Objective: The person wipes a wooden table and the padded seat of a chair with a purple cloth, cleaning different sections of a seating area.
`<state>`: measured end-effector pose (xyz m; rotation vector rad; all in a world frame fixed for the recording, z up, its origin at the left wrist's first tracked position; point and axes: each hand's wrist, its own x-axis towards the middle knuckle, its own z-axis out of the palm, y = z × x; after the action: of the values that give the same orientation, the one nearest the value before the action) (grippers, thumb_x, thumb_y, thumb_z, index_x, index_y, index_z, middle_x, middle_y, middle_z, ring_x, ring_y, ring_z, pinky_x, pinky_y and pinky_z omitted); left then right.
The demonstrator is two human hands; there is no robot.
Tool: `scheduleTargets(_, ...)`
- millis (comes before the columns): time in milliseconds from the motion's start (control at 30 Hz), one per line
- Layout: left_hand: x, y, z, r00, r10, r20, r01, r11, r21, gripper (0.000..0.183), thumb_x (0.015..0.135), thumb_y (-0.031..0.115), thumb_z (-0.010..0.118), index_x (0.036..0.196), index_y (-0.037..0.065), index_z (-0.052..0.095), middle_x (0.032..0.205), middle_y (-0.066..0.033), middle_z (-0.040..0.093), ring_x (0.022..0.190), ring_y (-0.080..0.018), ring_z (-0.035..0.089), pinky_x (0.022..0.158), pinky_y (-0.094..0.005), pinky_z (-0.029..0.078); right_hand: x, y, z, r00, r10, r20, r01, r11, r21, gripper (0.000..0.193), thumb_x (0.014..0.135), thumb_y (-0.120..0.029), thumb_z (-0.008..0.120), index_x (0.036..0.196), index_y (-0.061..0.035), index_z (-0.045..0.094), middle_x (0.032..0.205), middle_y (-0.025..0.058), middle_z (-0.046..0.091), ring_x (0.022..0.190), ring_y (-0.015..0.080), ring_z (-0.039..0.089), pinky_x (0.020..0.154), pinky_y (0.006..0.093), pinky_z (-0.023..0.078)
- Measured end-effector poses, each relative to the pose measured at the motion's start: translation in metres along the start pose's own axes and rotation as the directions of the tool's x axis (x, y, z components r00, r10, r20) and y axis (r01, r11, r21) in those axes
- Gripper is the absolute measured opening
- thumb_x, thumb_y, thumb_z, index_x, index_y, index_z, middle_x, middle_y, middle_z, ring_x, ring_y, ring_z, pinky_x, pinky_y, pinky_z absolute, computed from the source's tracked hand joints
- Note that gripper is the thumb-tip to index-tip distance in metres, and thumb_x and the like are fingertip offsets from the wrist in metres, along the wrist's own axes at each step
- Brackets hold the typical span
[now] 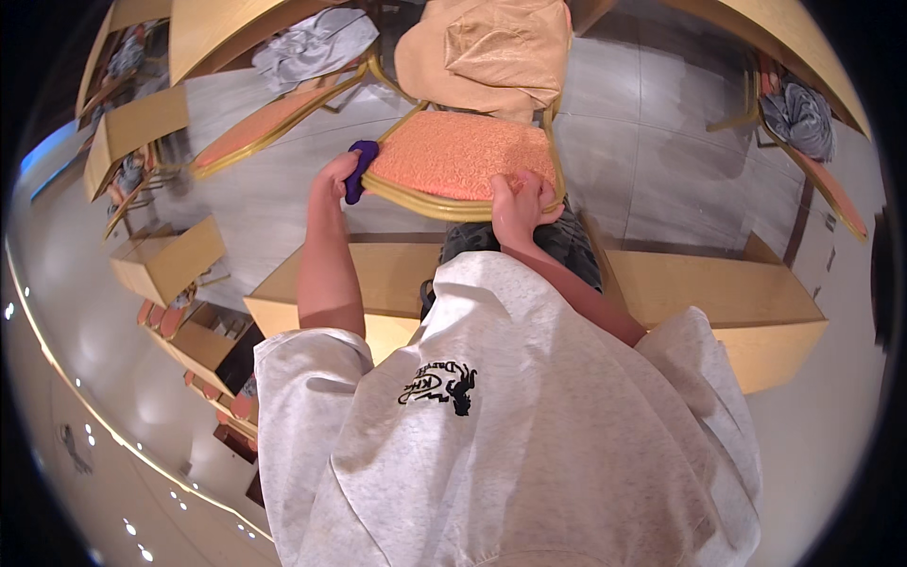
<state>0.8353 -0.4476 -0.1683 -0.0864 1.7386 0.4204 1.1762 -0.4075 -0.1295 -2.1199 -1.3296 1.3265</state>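
Note:
In front of me is a chair point(453, 156) with an orange textured seat and a gold-coloured frame. A shiny tan cloth point(505, 52) lies over its backrest. My left hand point(338, 175) is closed round a bunched purple cloth point(359, 170), which rests against the left edge of the seat frame. At the seat's front right corner, my right hand point(521, 203) grips the edge, fingers curled on top of the orange fabric. The undersides of both grips are hidden.
Behind me runs a light wooden table point(718, 288), close to my legs. To the left stands another orange chair point(283, 118) with a grey cloth point(316, 45) on it. A third chair point(822, 175) is at the right. Grey tiled floor point(633, 142) lies between them.

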Motion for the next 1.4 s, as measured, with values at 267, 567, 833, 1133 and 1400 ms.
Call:
scheduleTargets(267, -0.058, -0.015, 0.105, 0.640, 0.180, -0.747, -0.110, 0.984, 0.142, 0.063, 0.091, 0.026, 0.056, 0.146, -0.001, 0.039, 0.128, -0.0325, 0.062, 0.126, -0.0450, 0.059, 0.106, -0.0464, 0.047, 0.000, -0.013, -0.015, 0.994, -0.016, 0.106, 0.009, 0.998, 0.064, 0.067, 0.082, -0.047, 0.070, 0.124, 0.0030, 0.056, 0.142, 0.0272, 0.044, 0.151, 0.0373, 0.015, 0.115, 0.0697, -0.017)
scheduleTargets(567, -0.106, -0.052, 0.231, 0.600, 0.057, -0.798, -0.514, 0.792, -0.330, 0.062, 0.093, 0.014, 0.061, 0.142, -0.014, 0.035, 0.138, -0.0295, 0.055, 0.128, -0.0373, 0.058, 0.109, -0.0425, 0.045, 0.010, -0.013, -0.026, 0.925, 0.072, 0.372, -0.110, 0.990, 0.082, 0.091, 0.079, -0.050, 0.071, 0.146, 0.0031, 0.039, 0.150, 0.0277, 0.038, 0.152, 0.0406, 0.014, 0.118, 0.0655, -0.016)
scheduleTargets(833, -0.159, -0.045, 0.197, 0.981, -0.063, -0.182, -0.044, 0.849, -0.527, 0.065, 0.092, 0.027, 0.071, 0.147, 0.005, 0.047, 0.153, -0.0194, 0.048, 0.140, -0.0380, 0.045, 0.115, -0.0717, 0.026, 0.006, -0.026, -0.094, 0.721, -0.214, 0.659, 0.407, 0.900, -0.154, 0.110, 0.068, -0.031, 0.084, 0.156, 0.0016, 0.026, 0.158, 0.0299, 0.031, 0.151, 0.0521, 0.018, 0.123, 0.0602, 0.019)
scheduleTargets(1133, -0.115, -0.073, 0.144, 0.915, 0.028, -0.403, -0.298, 0.720, -0.626, 0.059, 0.081, 0.036, 0.080, 0.123, 0.005, 0.055, 0.129, -0.0193, 0.053, 0.123, -0.0305, 0.048, 0.107, -0.0552, 0.039, -0.040, -0.042, -0.029, 0.220, -0.776, 0.591, 0.971, 0.233, -0.055, 0.089, 0.082, -0.032, 0.077, 0.155, -0.0023, 0.035, 0.144, 0.0235, 0.048, 0.140, 0.0383, 0.042, 0.115, 0.0551, 0.030)
scheduleTargets(1400, -0.031, -0.041, 0.062, 0.983, 0.127, -0.130, -0.157, 0.956, -0.248, 0.045, 0.096, 0.041, 0.054, 0.127, 0.009, 0.057, 0.123, -0.0159, 0.061, 0.112, -0.0279, 0.058, 0.097, -0.0523, 0.044, -0.028, -0.042, 0.025, 0.263, -0.732, 0.629, 0.950, 0.083, -0.301, 0.047, 0.092, -0.045, 0.068, 0.117, -0.0058, 0.064, 0.094, 0.0111, 0.069, 0.088, 0.0268, 0.069, 0.082, 0.0400, 0.052)
